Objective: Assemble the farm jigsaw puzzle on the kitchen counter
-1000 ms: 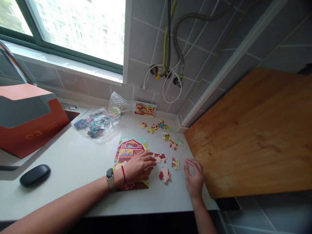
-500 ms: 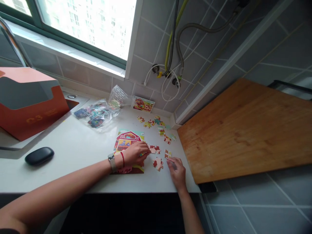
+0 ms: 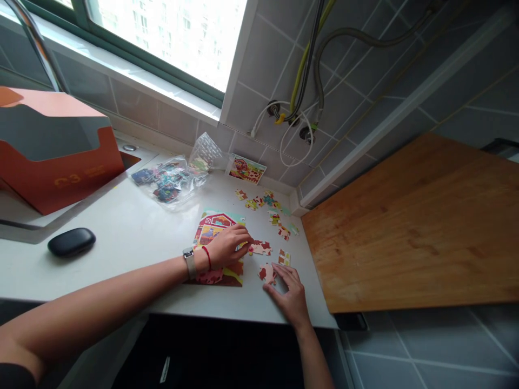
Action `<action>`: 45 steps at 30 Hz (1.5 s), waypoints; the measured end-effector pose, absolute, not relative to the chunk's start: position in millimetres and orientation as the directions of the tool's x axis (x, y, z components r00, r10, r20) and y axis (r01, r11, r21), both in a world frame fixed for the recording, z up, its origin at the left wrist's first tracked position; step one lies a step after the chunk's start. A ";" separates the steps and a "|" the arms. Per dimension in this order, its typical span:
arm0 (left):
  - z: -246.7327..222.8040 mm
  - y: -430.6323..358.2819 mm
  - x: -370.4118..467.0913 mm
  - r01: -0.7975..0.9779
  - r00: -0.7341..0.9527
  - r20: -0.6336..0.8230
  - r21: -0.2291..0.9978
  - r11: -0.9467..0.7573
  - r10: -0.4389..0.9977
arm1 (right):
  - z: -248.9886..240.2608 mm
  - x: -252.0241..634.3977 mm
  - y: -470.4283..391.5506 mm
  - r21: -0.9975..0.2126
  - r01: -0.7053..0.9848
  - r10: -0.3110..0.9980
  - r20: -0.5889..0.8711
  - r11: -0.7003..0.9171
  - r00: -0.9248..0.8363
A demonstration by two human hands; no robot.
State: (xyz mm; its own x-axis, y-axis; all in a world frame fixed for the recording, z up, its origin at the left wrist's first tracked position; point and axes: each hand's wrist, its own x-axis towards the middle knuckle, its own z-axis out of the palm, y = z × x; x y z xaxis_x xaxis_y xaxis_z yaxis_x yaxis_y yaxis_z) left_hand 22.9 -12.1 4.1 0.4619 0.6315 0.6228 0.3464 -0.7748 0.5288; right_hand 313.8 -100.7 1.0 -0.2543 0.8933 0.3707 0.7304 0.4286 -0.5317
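Note:
A partly assembled jigsaw puzzle (image 3: 211, 220) with a red barn lies on the white counter. My left hand (image 3: 231, 246) reaches across it, fingers closed on the left end of some pink and brown puzzle pieces (image 3: 261, 248) at its right side; the fingertips partly hide that end. Nearer the counter's front edge, my right hand (image 3: 288, 294) has its thumb and forefinger at the edges of a pink and brown-patched puzzle piece (image 3: 266, 273), which lies flat. A brown and yellow piece (image 3: 284, 256) sits just beyond the right fingers.
More loose pieces (image 3: 268, 199) are scattered toward the back wall, where a picture card (image 3: 245, 169) leans. A clear bag of pieces (image 3: 168, 178), an orange box (image 3: 60, 181) and a black case (image 3: 72, 242) are on the left. A wooden board (image 3: 413, 232) borders the right.
My right hand has moved left from the brown and yellow piece to the pink, brown-patched one. The left hand stays near the same pieces. The camera view has shifted slightly.

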 end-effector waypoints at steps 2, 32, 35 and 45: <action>3.4 -10.6 22.3 0.351 0.442 0.629 0.535 -0.769 0.640 | 0.6 314.6 -99.8 -0.538 0.720 0.885 0.399 0.439 -0.241; 50.0 -59.5 116.8 0.875 0.457 -0.154 0.253 -0.412 0.876 | 1.2 310.1 -104.5 -0.596 0.707 0.880 0.468 0.382 -0.081; 49.1 -54.3 121.3 0.855 0.476 -0.159 0.316 -0.412 0.865 | -0.9 312.1 -104.1 -0.621 0.684 0.884 0.462 0.382 -0.074; 45.8 -38.9 110.7 0.794 0.523 -0.140 0.439 -0.420 0.841 | 1.8 315.4 -103.3 -0.679 0.597 0.887 0.442 0.427 -0.131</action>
State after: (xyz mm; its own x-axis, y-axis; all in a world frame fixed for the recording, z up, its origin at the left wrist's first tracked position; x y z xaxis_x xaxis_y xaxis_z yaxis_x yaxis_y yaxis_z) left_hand 110.7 -38.9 45.8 0.5226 0.8411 -0.1398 0.7940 -0.4203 0.4391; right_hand 315.4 -103.3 1.8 -0.1307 0.8873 0.4424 0.5969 0.4267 -0.6795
